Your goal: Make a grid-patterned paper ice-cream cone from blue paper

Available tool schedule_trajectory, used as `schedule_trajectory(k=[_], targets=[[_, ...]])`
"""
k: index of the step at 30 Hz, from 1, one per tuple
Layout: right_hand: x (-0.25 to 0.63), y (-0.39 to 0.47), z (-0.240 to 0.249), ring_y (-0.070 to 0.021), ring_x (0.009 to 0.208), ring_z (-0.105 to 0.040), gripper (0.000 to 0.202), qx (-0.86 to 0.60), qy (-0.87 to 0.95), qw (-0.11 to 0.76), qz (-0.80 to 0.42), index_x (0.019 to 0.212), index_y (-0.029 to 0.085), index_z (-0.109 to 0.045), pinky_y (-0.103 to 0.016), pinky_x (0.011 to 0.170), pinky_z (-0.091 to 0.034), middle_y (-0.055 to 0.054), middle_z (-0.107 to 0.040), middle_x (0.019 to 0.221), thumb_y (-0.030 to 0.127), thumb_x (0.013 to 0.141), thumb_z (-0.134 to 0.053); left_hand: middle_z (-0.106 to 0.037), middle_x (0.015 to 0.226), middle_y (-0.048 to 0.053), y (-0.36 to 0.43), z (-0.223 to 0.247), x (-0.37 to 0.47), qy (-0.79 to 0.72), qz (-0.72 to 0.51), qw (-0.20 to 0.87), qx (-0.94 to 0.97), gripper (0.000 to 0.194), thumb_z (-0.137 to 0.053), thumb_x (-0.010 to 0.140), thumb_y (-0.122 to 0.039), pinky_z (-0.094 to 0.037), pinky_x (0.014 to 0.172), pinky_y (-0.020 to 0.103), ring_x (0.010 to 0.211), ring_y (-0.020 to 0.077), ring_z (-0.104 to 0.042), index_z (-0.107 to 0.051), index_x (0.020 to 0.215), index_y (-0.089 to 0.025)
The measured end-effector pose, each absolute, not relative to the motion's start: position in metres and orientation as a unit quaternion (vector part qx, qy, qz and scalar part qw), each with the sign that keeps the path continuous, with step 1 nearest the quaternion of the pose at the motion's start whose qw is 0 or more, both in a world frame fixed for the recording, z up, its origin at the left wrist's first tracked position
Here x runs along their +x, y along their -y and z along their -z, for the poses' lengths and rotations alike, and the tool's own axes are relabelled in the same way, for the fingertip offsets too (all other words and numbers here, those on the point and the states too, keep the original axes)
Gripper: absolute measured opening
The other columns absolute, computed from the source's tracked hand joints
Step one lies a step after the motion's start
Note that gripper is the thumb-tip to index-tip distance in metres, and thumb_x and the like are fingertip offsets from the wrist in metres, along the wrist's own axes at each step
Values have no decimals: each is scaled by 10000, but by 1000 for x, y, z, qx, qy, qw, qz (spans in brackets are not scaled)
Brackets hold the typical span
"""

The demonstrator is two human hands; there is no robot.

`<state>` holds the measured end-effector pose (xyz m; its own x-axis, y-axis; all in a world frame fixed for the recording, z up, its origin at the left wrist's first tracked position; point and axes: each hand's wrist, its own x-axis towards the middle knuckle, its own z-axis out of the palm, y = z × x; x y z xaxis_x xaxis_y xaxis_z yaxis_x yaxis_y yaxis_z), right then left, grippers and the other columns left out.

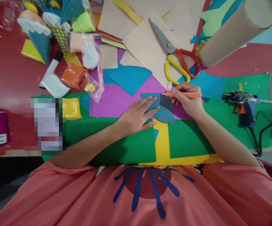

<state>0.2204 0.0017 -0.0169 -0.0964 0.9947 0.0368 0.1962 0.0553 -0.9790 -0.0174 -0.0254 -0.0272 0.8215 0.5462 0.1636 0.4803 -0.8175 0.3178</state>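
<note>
Nearest, below the forearms, a pink shirt (pixel 79 194) with dark blue streaks. Just beyond, green sheets (pixel 117 147) with a yellow sheet (pixel 163 144) showing between. Resting flat on the left part of a lined blue paper (pixel 165 110), fingers spread and grasping nothing: the left hand (pixel 136 116). In front of the body, partly over a purple sheet (pixel 107 106): that same lined blue paper, striped in orange. Pinched between thumb and fingers of the right hand (pixel 185 97), nearly level: an orange marker (pixel 192 94), tip at the upper edge of the paper; contact impossible to tell. Far right, a glue gun (pixel 247 110); left, a yellow packet (pixel 72 108). Farther out, a plain blue piece (pixel 131 78), then scissors (pixel 169 46) with red and yellow handles on beige sheets (pixel 140 44). Farthest, decorated cones (pixel 40 44) at left, a cardboard roll (pixel 235 31) at right.
</note>
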Motion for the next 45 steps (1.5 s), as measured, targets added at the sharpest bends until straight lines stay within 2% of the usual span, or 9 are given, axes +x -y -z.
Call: schedule_trajectory(k=[5, 12, 20, 32, 39, 45], targets=[[220, -2, 17, -72, 437, -521, 263, -517, 584, 431, -455, 658, 183, -608, -230, 437, -382, 36, -592, 528, 364, 832, -685, -425, 1500, 205, 25, 26, -17, -276, -112, 139, 944, 569, -327, 997, -519, -405, 1083, 495, 1391, 336, -411, -532, 1353, -126], [220, -2, 18, -81, 436, -521, 246, -518, 589, 426, -450, 667, 191, -613, -236, 427, -386, 38, -590, 533, 367, 821, -691, -444, 1480, 222, 26, 25, -16, -273, -121, 133, 945, 568, -329, 999, -505, -422, 1065, 498, 1376, 352, -429, -546, 1342, -107], [220, -2, 17, -72, 428, -501, 169, -513, 591, 421, -459, 643, 189, -621, -234, 440, -385, 43, -577, 521, 242, 800, -656, -407, 1512, 204, 26, 25, -17, -283, -99, 157, 941, 555, -353, 995, -506, -383, 1098, 507, 1406, 335, -387, -526, 1368, -133], [220, -3, 16, -85, 462, -498, 200, -514, 609, 419, -436, 566, 198, -572, -244, 457, -365, 33, -574, 507, 214, 762, -609, -410, 1513, 196, 26, 27, -18, -278, -107, 148, 943, 560, -353, 994, -512, -384, 1101, 492, 1402, 332, -396, -511, 1382, -141], [221, -2, 14, -77, 448, -486, 233, -528, 608, 403, -436, 538, 189, -568, -233, 424, -342, 32, -561, 500, 240, 759, -621, -400, 1519, 198, 26, 27, -18, -277, -109, 152, 943, 544, -368, 993, -500, -382, 1101, 504, 1410, 332, -385, -507, 1384, -147], [220, -1, 15, -79, 409, -522, 283, -519, 564, 448, -460, 620, 204, -597, -236, 412, -385, 34, -598, 529, 387, 819, -683, -391, 1516, 225, 25, 27, -18, -288, -111, 127, 943, 566, -395, 989, -480, -383, 1104, 488, 1415, 343, -380, -455, 1427, -127]])
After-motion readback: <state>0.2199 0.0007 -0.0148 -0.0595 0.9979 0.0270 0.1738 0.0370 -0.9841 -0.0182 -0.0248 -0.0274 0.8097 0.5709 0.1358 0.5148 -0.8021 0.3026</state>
